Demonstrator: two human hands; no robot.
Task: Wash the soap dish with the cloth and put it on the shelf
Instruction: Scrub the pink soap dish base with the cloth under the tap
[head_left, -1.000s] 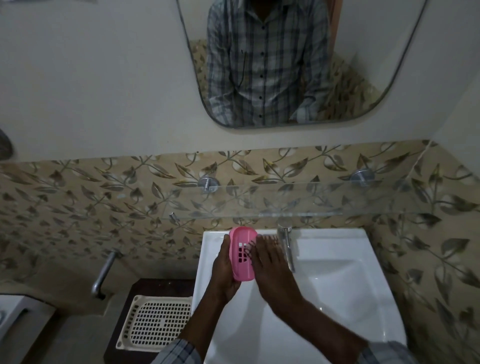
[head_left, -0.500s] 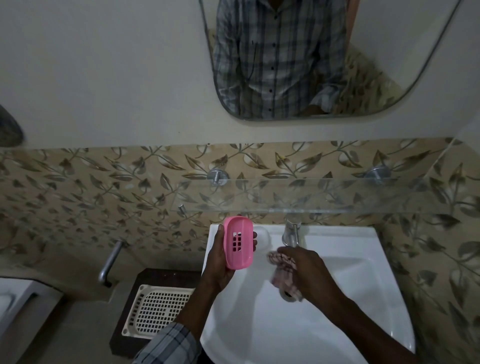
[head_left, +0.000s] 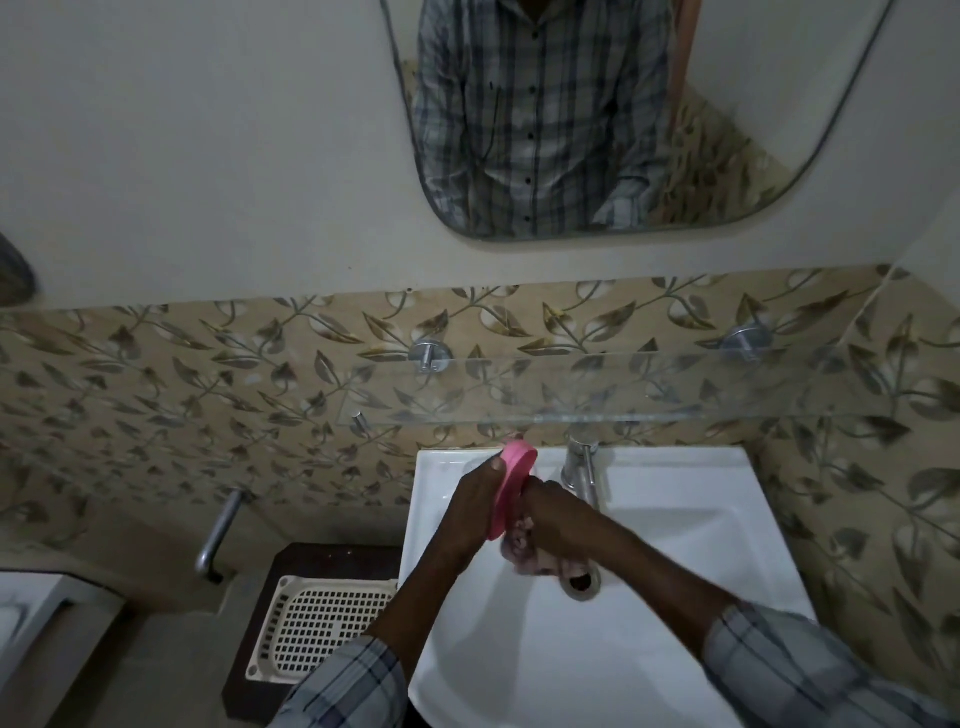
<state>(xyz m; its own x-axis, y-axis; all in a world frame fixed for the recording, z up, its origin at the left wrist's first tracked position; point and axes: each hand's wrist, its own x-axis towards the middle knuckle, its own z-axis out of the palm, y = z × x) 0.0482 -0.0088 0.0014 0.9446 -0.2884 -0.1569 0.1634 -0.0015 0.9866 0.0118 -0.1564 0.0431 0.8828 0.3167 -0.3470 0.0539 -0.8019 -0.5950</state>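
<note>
Pink oval soap dish (head_left: 513, 478), L hand (head_left: 474, 512); crumpled cloth (head_left: 523, 552), R hand (head_left: 560, 525).

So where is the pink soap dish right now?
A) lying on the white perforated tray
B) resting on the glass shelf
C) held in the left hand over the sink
C: the left hand grips the pink soap dish on edge over the sink, with the right hand pressing the cloth against it.

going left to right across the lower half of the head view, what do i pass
curved metal wall pipe → cream perforated plastic tray → left hand → pink oval plastic soap dish → right hand, gripping a crumpled pinkish cloth
</note>
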